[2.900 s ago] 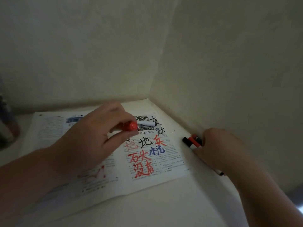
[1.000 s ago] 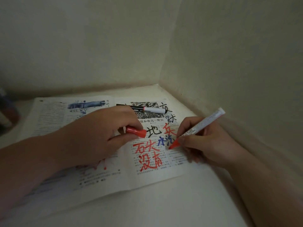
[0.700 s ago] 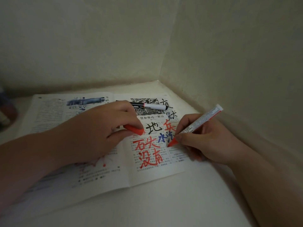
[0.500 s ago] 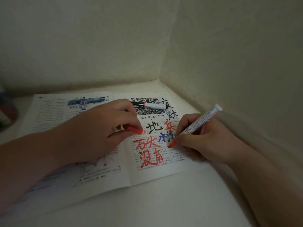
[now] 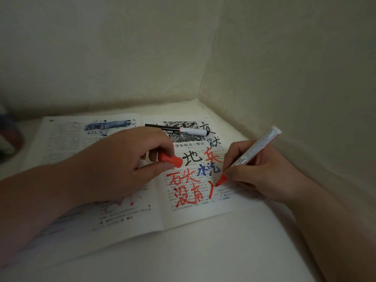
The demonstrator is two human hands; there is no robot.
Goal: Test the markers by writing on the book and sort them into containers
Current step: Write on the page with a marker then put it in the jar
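Looking down from the head camera, we see an open book (image 5: 122, 216) lying flat on a pale table (image 5: 203, 251), set into a corner where two cream walls (image 5: 101, 47) meet. We find the right hand (image 5: 262, 174) gripping a red marker (image 5: 252, 151) in a writing hold, thumb and fingers curled round the lower barrel, the white body slanting up and to the right toward the wall. Its red tip touches the right-hand page at the upper end of a slanted red stroke (image 5: 211, 191), just right of the big red characters written there. Black, red and blue characters cover that page above and to the left of the tip. We see the left hand (image 5: 114, 165) resting on the book across the fold, its thumb and curled fingers pinching a red cap (image 5: 170, 160) that points right, toward a black character beside it. A second marker (image 5: 193, 131), part black and part white, lies on its side at the top of the right page over a printed black-and-white picture, just beyond the left hand's knuckles; whether they touch we cannot tell. At the far left edge we make out a blurred dark shape (image 5: 8, 137), too dim to name.
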